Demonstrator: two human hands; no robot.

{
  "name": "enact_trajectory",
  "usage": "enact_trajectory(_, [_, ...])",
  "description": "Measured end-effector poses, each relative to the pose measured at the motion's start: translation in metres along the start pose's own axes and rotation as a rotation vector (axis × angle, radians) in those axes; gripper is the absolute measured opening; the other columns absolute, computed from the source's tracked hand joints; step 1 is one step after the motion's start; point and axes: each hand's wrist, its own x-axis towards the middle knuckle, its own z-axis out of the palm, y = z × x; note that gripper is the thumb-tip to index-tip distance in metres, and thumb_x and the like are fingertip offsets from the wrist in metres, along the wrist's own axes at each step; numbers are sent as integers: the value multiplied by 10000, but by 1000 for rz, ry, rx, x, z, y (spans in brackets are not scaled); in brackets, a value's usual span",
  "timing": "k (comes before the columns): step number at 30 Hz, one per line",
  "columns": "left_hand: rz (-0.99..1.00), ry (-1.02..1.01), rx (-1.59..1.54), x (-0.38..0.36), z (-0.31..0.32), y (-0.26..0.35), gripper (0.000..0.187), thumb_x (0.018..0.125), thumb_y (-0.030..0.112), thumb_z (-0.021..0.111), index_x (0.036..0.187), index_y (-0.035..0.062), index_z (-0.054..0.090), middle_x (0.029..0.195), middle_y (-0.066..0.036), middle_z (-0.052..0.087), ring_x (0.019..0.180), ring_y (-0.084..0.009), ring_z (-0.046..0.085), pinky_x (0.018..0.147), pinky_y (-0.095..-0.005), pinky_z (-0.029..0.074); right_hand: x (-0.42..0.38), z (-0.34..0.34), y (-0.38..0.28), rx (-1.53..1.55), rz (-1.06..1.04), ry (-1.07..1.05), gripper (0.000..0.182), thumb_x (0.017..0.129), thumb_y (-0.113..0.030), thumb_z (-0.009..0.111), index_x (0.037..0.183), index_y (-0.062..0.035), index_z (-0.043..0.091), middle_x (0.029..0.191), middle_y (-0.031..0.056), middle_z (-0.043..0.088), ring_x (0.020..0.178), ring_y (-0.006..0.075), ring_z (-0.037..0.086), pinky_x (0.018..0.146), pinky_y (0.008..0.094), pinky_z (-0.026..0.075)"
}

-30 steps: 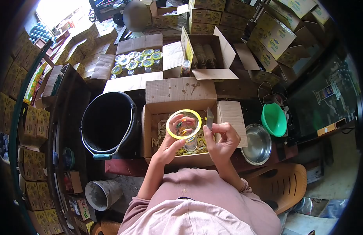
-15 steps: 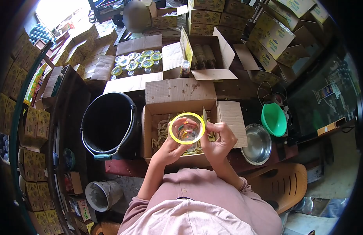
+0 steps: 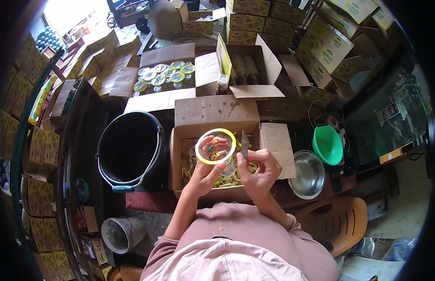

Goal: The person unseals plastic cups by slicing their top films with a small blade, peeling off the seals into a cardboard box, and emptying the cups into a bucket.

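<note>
Blade (image 3: 244, 144) is standing just right of the yellow rim (image 3: 235, 146) of a see-through cup (image 3: 222, 149), its long axis running nearly upright in the head view, tip pointing away from the body; I am reading a narrow gap, depth uncertain. Left hand (image 3: 203, 180) is clasping the cup, fingers curling round its left side, thumb pressing nearer the body. Right hand (image 3: 260, 171) is pinching the blade between thumb and bent fingers, lying nearest the rim's right edge. The cup's mouth is tilting up toward the camera above a cardboard box (image 3: 178, 145) holding pale strips (image 3: 189, 168); its base I am not placing surely. Edges: I am noting a side flap (image 3: 277, 138) spreading rightward, a metal bowl (image 3: 306, 174) sitting beyond it, a black bucket (image 3: 128, 147) standing left.
</note>
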Motion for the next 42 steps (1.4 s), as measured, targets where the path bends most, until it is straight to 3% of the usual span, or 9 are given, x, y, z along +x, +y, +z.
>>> enact_trajectory(7, [105, 32, 95, 0, 4, -3, 632, 834, 33, 557, 1327, 117, 172, 1240, -147, 357, 1160, -238, 410, 946, -366, 368, -5, 8, 0, -21, -30, 23, 164, 671, 61, 683, 756, 2, 556, 682, 56, 571, 603, 91, 538, 543, 201, 422])
enact_trajectory(10, [155, 36, 133, 0, 8, -4, 626, 832, 24, 555, 1327, 135, 186, 1225, -154, 367, 1143, -245, 427, 933, -368, 379, -1, 8, -1, -96, -94, 60, 152, 665, 43, 690, 752, -12, 578, 675, 76, 597, 587, 163, 610, 537, 247, 474])
enact_trajectory(16, [175, 9, 249, -1, 8, -1, 649, 806, -22, 561, 1317, 139, 193, 1189, -153, 392, 1132, -244, 438, 924, -361, 391, 6, 7, -4, -185, -141, 60, 182, 648, 66, 692, 780, -8, 592, 678, 79, 596, 590, 171, 610, 536, 251, 475])
enact_trajectory(24, [135, -44, 248, -2, 3, 1, 674, 786, -44, 586, 1281, 86, 148, 1183, -160, 392, 1125, -248, 441, 953, -364, 369, 5, 0, 3, -46, -72, 3, 185, 636, 74, 689, 776, -15, 609, 669, 80, 602, 597, 158, 608, 545, 246, 468])
enact_trajectory(28, [70, -166, 341, -3, 2, 12, 637, 802, -24, 576, 1286, 76, 174, 1193, -154, 392, 1123, -232, 442, 951, -357, 374, 8, -3, 7, -68, -12, -14, 149, 655, 68, 681, 756, -18, 613, 668, 83, 607, 598, 159, 609, 546, 244, 465])
enact_trajectory(31, [-46, -154, 49, -6, 3, 7, 612, 824, 24, 566, 1299, 59, 183, 1203, -154, 390, 1132, -222, 432, 945, -353, 383, 14, -6, 14, -84, -23, -10, 125, 669, 49, 688, 747, -16, 614, 658, 77, 605, 591, 144, 607, 541, 239, 464])
enact_trajectory(32, [-76, -84, 76, -10, 0, -3, 580, 856, 97, 544, 1312, 47, 189, 1211, -156, 386, 1138, -222, 421, 939, -357, 391, 14, -7, 12, -53, 55, -12, 129, 691, 66, 687, 754, 7, 591, 690, 52, 596, 611, 71, 553, 574, 193, 445])
enact_trajectory(39, [-90, -23, -202, -3, 3, 3, 545, 892, 173, 499, 1322, 52, 187, 1234, -155, 369, 1158, -236, 400, 969, -394, 369, 9, -7, 12, 28, 13, 28, 130, 690, 34, 692, 769, -16, 602, 655, 58, 598, 568, 103, 584, 518, 213, 446])
enact_trajectory(42, [-119, 25, -281, -5, -6, -3, 577, 886, 274, 506, 1326, 60, 200, 1233, -165, 376, 1141, -249, 423, 946, -395, 385, 7, -7, 32, 22, -65, 209, 136, 699, 38, 676, 806, -10, 606, 642, 47, 593, 556, 92, 571, 520, 212, 440])
